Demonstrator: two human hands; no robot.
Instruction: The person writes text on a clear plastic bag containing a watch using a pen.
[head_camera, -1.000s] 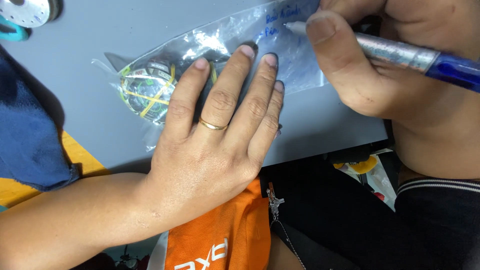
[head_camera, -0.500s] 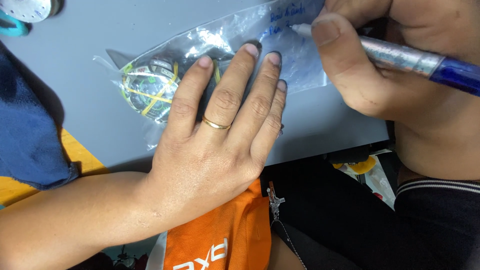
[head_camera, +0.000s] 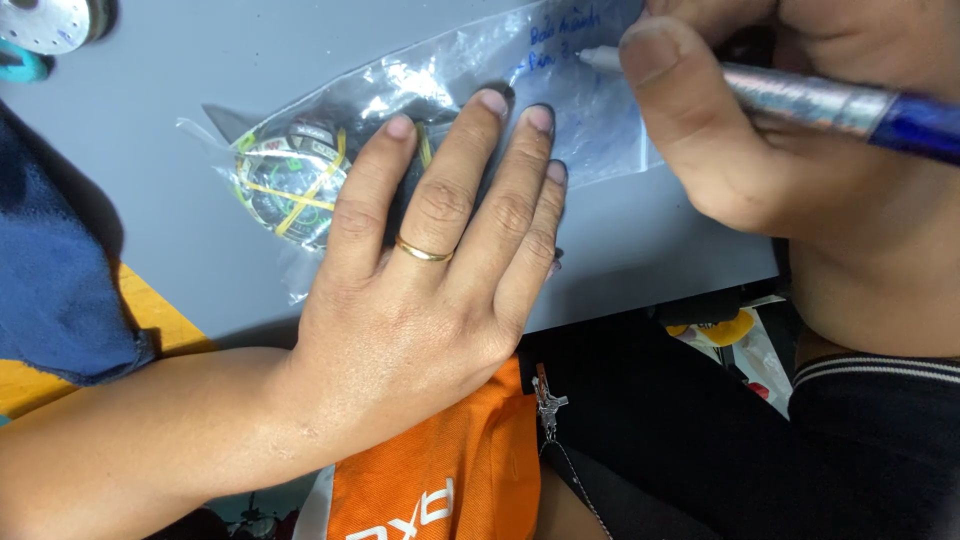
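**Inspector:** Head view, the only one supplied. Report the hands.

**Assistant:** The left hand lies flat, fingers straight and close together, palm down on the clear plastic bag. It presses the bag against the grey bench and grips nothing. A gold ring sits on one finger.

**Inspector:** And the right?

**Assistant:** The right hand is closed around a pen, thumb pinching the barrel near the tip. The tip rests on the upper part of the bag, where blue handwriting already shows.

**Inspector:** Location of the bag and its contents?

**Assistant:** The bag lies diagonally across the bench, partly beneath the left hand. Inside, at its left end, is a dark bundle bound with yellow rubber bands; I cannot tell what the bundle is.

**Inspector:** Surroundings?

**Assistant:** A blue cloth at the left edge, an orange fabric piece below the bench edge, and a round metal disc in the top-left corner.

**Inspector:** Step in hand?

**Assistant:** In my judgement, labelling the bag, with the writing under way.

**Inspector:** Requirement for the next stroke?

**Assistant:** The film must be held taut and flat under the left hand, or the pen tip is likely to skid or wrinkle it.
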